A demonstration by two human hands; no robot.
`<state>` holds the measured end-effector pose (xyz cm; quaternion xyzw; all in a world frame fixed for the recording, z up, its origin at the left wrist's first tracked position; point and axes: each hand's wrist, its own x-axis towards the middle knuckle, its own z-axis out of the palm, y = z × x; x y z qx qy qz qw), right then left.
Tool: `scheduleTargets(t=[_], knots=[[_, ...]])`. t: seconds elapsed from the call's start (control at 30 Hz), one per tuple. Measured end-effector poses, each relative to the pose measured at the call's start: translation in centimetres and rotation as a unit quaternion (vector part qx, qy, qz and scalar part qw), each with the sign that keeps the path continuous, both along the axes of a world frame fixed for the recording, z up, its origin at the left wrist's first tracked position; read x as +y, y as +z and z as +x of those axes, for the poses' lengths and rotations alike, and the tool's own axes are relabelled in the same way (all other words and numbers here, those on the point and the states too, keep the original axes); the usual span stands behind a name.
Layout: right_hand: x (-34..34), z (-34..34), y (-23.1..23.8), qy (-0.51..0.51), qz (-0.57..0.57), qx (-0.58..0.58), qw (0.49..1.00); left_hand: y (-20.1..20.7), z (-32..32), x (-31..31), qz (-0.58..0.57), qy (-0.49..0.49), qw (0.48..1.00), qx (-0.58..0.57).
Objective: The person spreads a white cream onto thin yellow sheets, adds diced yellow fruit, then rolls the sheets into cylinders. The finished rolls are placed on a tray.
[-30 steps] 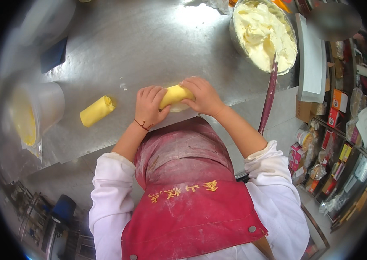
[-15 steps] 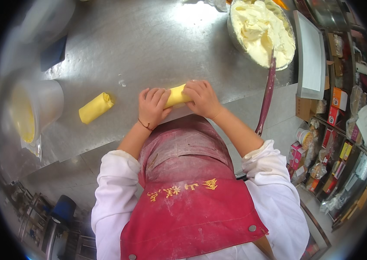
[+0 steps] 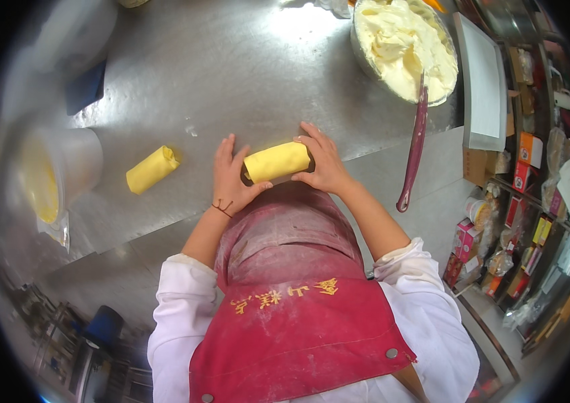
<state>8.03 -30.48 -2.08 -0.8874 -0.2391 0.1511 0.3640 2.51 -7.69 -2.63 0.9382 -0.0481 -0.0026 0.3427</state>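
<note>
A smooth yellow crepe roll [image 3: 277, 161] lies at the table's near edge, in front of my apron. My left hand [image 3: 229, 177] is beside its left end, fingers stretched up and apart, the thumb along the roll's near side. Around the right end my right hand [image 3: 329, 168] is spread, with fingertips at the far side and the thumb at the near side. Neither hand is closed round the roll. Farther left on the metal table rests a second yellow crepe roll [image 3: 152, 170], its folded end toward the right.
At the far right stands a bowl of pale cream [image 3: 406, 47], a purple-handled spatula [image 3: 414, 148] leaning out over the table edge. A white tub [image 3: 76, 164] stands at the left. Beyond the right edge are a pale tray [image 3: 483, 84] and shelves with boxes [image 3: 530, 151].
My hands have loosened from the roll and moved apart to its ends, fingers now extended. More of the roll's top shows. The second roll stays where it lay on the table.
</note>
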Motion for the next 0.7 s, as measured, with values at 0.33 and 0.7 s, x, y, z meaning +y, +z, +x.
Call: scheduleTargets(t=[0.33,0.7], knots=[[0.3,-2.3,-1.3,-0.071,0.079,0.018,0.994,-0.4,-1.2,-1.2,-0.153,-0.014,0.987,0.037],[0.7,-3.2,10.3,-0.167,0.360,0.321,0.860,10.6,-0.5,1.0,-0.536,0.043,0.788,0.300]])
